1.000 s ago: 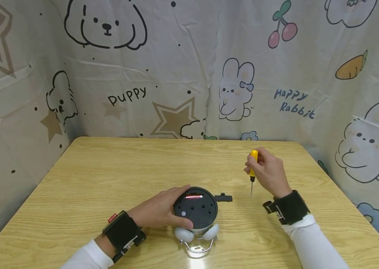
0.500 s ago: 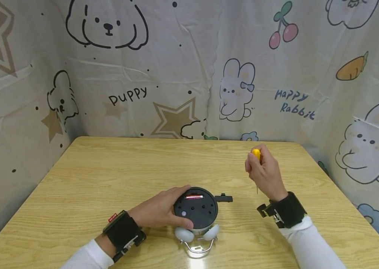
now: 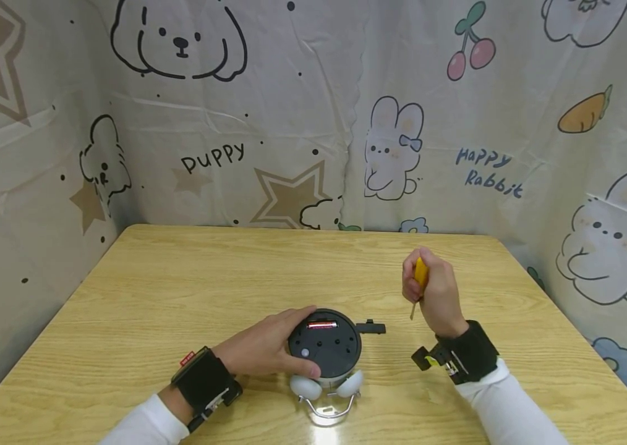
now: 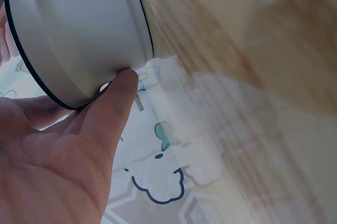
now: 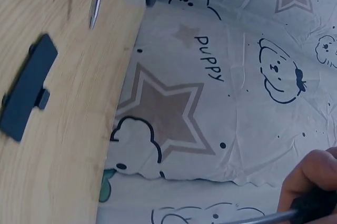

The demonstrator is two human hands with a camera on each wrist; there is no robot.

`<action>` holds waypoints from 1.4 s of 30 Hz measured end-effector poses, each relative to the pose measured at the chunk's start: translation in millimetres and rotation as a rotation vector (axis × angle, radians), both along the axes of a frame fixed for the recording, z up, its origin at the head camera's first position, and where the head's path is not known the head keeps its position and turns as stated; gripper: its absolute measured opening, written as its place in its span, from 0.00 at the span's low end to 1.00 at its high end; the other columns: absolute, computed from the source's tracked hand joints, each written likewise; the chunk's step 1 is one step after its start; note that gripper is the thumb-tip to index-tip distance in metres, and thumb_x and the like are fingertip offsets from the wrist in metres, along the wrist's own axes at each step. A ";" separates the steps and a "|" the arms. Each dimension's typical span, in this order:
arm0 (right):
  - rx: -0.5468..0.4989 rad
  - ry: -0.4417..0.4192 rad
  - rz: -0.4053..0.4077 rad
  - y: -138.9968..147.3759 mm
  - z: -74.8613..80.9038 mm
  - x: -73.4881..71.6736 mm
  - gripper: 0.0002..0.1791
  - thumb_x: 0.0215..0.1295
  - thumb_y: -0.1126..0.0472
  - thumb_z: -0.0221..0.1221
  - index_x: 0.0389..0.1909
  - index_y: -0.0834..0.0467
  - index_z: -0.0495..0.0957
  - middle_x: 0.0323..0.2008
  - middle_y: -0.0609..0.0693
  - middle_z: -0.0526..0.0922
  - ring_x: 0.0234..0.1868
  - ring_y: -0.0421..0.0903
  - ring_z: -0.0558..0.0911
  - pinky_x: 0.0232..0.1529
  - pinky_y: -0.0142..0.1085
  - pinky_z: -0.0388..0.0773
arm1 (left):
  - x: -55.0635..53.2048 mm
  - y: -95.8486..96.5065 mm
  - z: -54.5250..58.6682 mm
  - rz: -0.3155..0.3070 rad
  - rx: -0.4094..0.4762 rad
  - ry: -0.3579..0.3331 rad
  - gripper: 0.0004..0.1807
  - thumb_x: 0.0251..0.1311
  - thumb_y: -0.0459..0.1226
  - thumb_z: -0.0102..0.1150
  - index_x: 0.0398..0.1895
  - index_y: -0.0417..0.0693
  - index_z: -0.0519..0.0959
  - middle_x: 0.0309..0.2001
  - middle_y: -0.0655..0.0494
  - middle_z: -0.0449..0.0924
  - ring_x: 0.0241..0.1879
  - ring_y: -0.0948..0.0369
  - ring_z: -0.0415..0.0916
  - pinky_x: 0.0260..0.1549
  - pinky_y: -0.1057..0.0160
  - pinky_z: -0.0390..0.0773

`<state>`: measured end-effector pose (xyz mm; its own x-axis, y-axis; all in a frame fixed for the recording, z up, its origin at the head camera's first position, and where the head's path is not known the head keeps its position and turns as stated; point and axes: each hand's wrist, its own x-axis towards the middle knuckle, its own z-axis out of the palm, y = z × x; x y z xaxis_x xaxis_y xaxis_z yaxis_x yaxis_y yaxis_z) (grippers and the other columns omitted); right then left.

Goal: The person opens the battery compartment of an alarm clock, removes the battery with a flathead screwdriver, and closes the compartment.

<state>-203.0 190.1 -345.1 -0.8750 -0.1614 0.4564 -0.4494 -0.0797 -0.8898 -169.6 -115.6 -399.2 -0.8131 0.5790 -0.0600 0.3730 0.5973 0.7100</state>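
A twin-bell alarm clock [image 3: 332,361] stands on the table with its black back upward and its bells toward the person. My left hand [image 3: 269,346] holds its rim, thumb on the near side and fingers around the far side. In the left wrist view, a finger presses the clock's pale side wall [image 4: 79,29]. A red battery [image 3: 322,324] lies in the uncovered slot. My right hand [image 3: 440,293] grips a yellow screwdriver [image 3: 420,272] above the table, shaft pointing down. In the right wrist view, the metal shaft [image 5: 268,216] projects from the fingers.
The black battery cover [image 3: 371,327] lies on the table just right of the clock. The wooden table [image 3: 208,272] ends at a printed curtain [image 3: 291,123] behind it. The clock's silver handle [image 3: 327,415] points toward the near edge.
My right hand shifts slightly left and turns its grip around the screwdriver, whose handle was first held by the fingertips. The left hand and clock stay in place.
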 end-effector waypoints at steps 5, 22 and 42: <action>-0.123 -0.006 0.118 -1.9 0.3 1.3 0.30 0.86 0.47 0.30 0.23 0.52 0.68 0.16 0.49 0.60 0.16 0.51 0.57 0.16 0.43 0.54 | -0.4 -0.1 0.6 -0.004 0.003 -0.004 0.62 0.50 0.64 0.75 0.82 0.49 0.56 0.77 0.47 0.67 0.75 0.50 0.67 0.72 0.43 0.70; -0.171 -0.072 0.344 -15.4 -12.3 2.3 0.29 0.83 0.51 0.23 0.21 0.51 0.64 0.15 0.46 0.57 0.14 0.46 0.54 0.17 0.44 0.45 | 0.5 -0.8 0.0 0.005 -0.003 -0.011 0.62 0.50 0.65 0.74 0.83 0.51 0.56 0.77 0.47 0.66 0.75 0.50 0.67 0.71 0.42 0.70; -0.266 -0.079 0.313 -25.5 -6.3 6.7 0.29 0.82 0.51 0.24 0.18 0.51 0.59 0.14 0.45 0.56 0.12 0.45 0.54 0.16 0.41 0.45 | 0.6 -0.3 0.8 -0.003 0.004 -0.021 0.62 0.49 0.66 0.74 0.83 0.52 0.56 0.77 0.50 0.67 0.73 0.53 0.69 0.70 0.45 0.72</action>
